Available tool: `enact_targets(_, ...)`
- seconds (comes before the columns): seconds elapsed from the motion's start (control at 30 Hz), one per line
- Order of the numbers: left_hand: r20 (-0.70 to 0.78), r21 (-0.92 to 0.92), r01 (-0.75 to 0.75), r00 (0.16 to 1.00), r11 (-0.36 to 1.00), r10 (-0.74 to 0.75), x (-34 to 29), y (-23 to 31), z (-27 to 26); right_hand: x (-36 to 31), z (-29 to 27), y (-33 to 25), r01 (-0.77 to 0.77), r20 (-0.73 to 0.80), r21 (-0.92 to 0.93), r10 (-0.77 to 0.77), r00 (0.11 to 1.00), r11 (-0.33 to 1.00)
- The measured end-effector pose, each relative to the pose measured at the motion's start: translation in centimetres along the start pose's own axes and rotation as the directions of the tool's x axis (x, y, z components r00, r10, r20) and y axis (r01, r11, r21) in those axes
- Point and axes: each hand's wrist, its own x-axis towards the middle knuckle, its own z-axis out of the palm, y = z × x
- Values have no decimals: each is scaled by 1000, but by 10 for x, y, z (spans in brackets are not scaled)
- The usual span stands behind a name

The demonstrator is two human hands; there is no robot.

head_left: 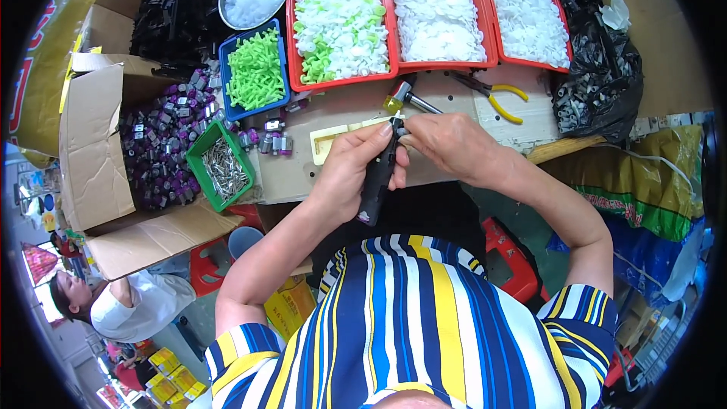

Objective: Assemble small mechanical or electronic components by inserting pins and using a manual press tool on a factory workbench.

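My left hand [350, 165] is closed around a long black plastic part [376, 185], held tilted above the table's near edge. The fingers of my right hand [454, 144] are pinched together at the upper end of that part. Whatever lies between those fingertips is too hidden to make out. Just behind my left hand, a cream-coloured block [324, 141] with a recess lies on the cardboard-covered table. Beyond my fingers rests a hammer [398, 96] with a yellow end and a metal shaft. Farther right are pliers [506, 103] with yellow handles.
Red trays [393, 30] of small white and green pieces line the back, beside a blue tray [287, 68] of green plugs and a bowl [224, 1] of clear pieces. At left are a green tray [198, 174] of metal pins and a cardboard box [95, 148] of purple-and-metal parts.
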Motion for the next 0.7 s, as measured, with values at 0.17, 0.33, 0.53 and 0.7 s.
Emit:
enact_targets(0.17,143,-186,32,990,982,-6,3,-3,-15,5,-3,-2,23,-47,47,-21,999,999)
enact_targets(0.33,246,-467,140,969,873,-24,-2,-4,-23,-5,-25,5,-23,-195,68,36,980,997)
enact_targets(0.53,239,-583,143,971,800,1,-4,-12,-32,-65,-38,39,-368,-249,-438,283,926,820)
enact_targets(0.7,357,-644,202,933,738,56,-2,-17,-37,-73,-34,46,-471,-352,-445,335,874,761)
